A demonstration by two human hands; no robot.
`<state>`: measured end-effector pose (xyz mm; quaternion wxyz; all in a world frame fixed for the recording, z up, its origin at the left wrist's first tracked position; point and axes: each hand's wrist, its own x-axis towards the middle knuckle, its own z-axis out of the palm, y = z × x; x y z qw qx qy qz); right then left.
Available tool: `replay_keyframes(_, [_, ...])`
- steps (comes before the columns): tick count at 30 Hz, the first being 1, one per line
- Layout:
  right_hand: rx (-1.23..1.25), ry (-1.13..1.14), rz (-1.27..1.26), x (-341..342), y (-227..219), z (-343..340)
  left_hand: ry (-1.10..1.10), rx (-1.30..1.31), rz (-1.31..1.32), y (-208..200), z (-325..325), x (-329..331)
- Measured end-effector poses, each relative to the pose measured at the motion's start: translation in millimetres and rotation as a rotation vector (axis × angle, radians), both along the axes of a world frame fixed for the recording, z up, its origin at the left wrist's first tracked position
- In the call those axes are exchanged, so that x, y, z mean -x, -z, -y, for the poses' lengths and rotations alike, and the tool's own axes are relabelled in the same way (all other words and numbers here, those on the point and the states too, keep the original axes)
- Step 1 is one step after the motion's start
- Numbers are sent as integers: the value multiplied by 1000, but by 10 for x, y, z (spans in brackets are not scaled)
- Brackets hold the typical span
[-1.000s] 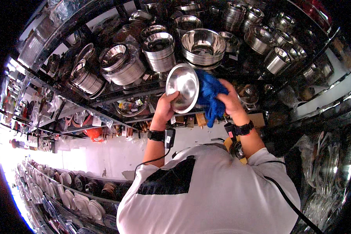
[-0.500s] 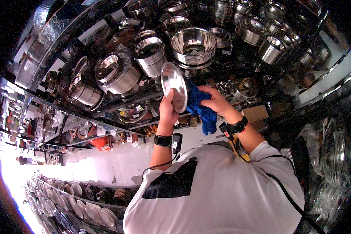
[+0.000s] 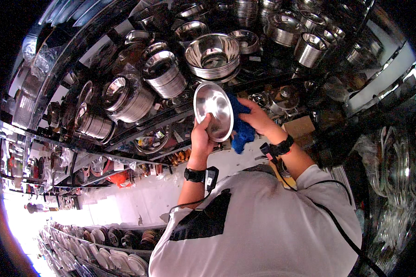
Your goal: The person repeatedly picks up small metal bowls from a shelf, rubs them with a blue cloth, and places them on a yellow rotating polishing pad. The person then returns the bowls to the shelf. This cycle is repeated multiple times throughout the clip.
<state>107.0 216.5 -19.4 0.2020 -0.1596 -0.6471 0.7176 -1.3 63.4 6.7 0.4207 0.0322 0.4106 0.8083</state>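
A shallow, shiny metal bowl (image 3: 221, 108) is tilted so that its inside faces me. My left hand (image 3: 202, 137) grips it at the lower left rim, thumb over the inner face. On the right, my right hand (image 3: 258, 119) is closed on a blue cloth (image 3: 243, 134), which is bunched against the outside of the bowl and hangs below it. The bowl hides part of the cloth and the fingers behind it. Just beyond the bowl, a stack of larger steel bowls (image 3: 212, 69) stands on the dark shelf.
More steel stacks (image 3: 164, 76) and lidded piles (image 3: 129, 99) line the shelf. Below it are a cardboard box (image 3: 298, 126) and an orange bag (image 3: 120, 179). Racks of plates (image 3: 120, 258) stand at lower left; plastic-wrapped goods (image 3: 388, 171) are at the right. A cable (image 3: 330, 217) runs over my shoulder.
The bowl has turned to show more of its inside and moved slightly down and right. My right hand has shifted slightly with the cloth. The shelf view has slid left.
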Motion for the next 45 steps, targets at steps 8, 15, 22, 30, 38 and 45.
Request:
replay_keyframes(8, [145, 221, -314, -456, -561, -743, 84, -41, 0, 94, -58, 38])
replay_keyframes(15, [-286, 611, -246, -482, -849, -1564, 184, 7, -54, 135, -252, -101])
replay_keyframes(22, [-1117, 612, 292, -320, -246, -2353, 289, 44, -449, 15, -682, -223])
replay_keyframes(30, [-597, 508, -28, -502, -421, -1813, 232, -63, -110, -268, -1227, -330])
replay_keyframes(38, [-93, 134, 199, -490, -320, -1926, 220, -33, -131, -306, -1601, -350])
replay_keyframes(45, [-39, 304, 100, -151, -504, -2531, 230, -86, -127, -87, -1571, -218])
